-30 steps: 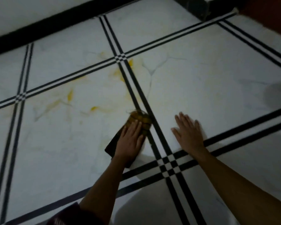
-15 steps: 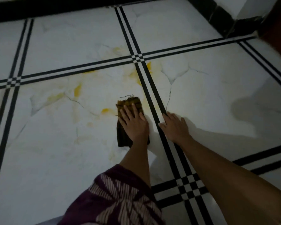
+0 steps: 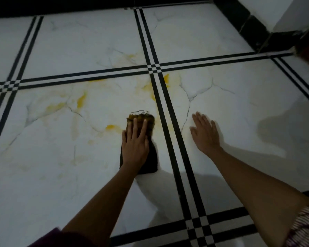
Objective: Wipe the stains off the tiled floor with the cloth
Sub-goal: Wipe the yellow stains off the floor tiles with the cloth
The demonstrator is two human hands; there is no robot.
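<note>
Risk, as a judgement: the front fringe of the cloth (image 3: 151, 157) is already soaked yellow, so pushing it across the white tiled floor (image 3: 43, 175) may smear colour rather than lift it. The flat, unclasped hand could also slide off the fabric and leave it behind. The left hand (image 3: 135, 141) lies palm down on the cloth with straight fingers, pressing rather than clasping. The stained front edge shows just beyond the fingertips, and the dark rear end sticks out beside the wrist. The cloth lies just left of a double black stripe (image 3: 171, 132), with 1 small yellow stain (image 3: 110, 127) just beside its front left corner. More stains (image 3: 81, 100) lie toward the tile's far edge. The right hand (image 3: 204, 135) rests flat, fingers spread, on the next tile, holding nothing.
</note>
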